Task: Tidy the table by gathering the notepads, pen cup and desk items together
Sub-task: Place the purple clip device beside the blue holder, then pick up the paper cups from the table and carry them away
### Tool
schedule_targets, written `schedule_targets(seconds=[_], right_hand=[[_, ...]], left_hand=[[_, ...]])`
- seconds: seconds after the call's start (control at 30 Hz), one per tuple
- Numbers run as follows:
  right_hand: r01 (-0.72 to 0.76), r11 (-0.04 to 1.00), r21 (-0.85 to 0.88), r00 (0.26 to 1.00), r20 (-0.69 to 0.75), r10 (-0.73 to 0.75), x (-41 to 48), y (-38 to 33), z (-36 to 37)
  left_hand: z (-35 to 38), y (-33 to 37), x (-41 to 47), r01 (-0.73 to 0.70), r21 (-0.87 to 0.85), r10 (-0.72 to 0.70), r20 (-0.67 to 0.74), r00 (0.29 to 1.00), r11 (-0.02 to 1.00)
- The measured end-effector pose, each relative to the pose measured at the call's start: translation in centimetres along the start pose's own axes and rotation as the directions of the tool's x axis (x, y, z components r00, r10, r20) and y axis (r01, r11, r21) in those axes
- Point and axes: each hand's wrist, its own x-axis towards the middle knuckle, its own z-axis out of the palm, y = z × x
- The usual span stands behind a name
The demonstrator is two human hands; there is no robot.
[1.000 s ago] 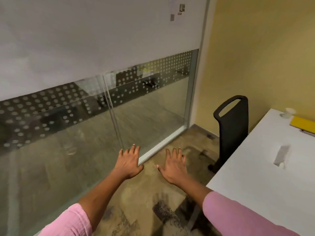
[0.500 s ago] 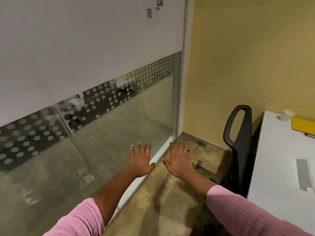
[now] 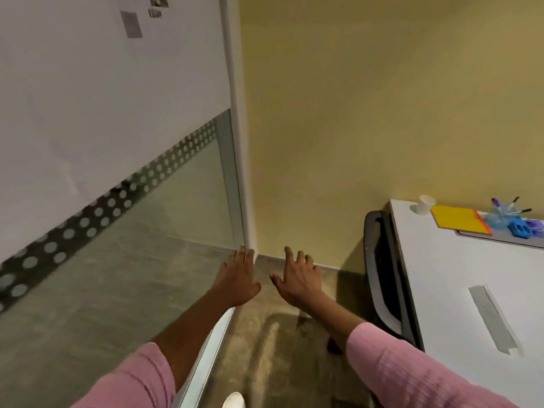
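My left hand (image 3: 239,278) and my right hand (image 3: 297,279) are stretched out side by side over the floor, fingers straight, holding nothing. Both are well left of the white table (image 3: 459,290). At the table's far right end lie a yellow notepad (image 3: 457,219), a clear blue pen cup (image 3: 500,216) with several pens in it, a blue desk item (image 3: 521,231) with a purple piece beside it, and a small white paper cup (image 3: 425,204). The notepad overlaps a grey pad underneath it.
A black office chair (image 3: 382,275) stands pushed against the table's left edge. A glass partition (image 3: 132,231) with a dotted band fills the left side, and a yellow wall (image 3: 368,113) is ahead. A grey cable slot (image 3: 491,319) is set into the tabletop.
The view has swung to the right, so the pen cup and blue desk items have come into sight at the table's far end. Both hands stay outstretched and empty.
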Motion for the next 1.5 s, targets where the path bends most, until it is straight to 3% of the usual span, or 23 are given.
schedule_targets(seconds=[0.2,0.37,0.77,1.2,1.5], right_hand=[[-0.167,0.986,0.020,0.981,-0.092,0.169,12.5,2.5,-1.1],[-0.327,0.944,0.049,0.925,-0.189,0.330,20.8,5.9,-3.9],[-0.535,0.841,0.080,0.785,-0.321,0.530,35.1,23.2,-11.8],[-0.748,0.643,0.161,0.612,-0.205,0.764,38.4,42.5,-12.9],[-0.882,0.437,0.178,0.420,-0.127,0.899,41.0,52.1,-10.7]], left_hand=[[-0.4,-0.8,16.4,-0.181,-0.012,0.181,0.027,0.983,0.983],[-2.6,1.1,29.1,-0.380,0.060,0.380,0.015,0.925,0.923],[-3.4,17.8,53.2,-0.647,0.035,0.648,-0.009,0.762,0.761],[-0.6,37.3,67.2,-0.854,0.020,0.852,0.069,0.520,0.519],[5.0,47.1,74.9,-0.936,0.042,0.929,0.119,0.352,0.349]])
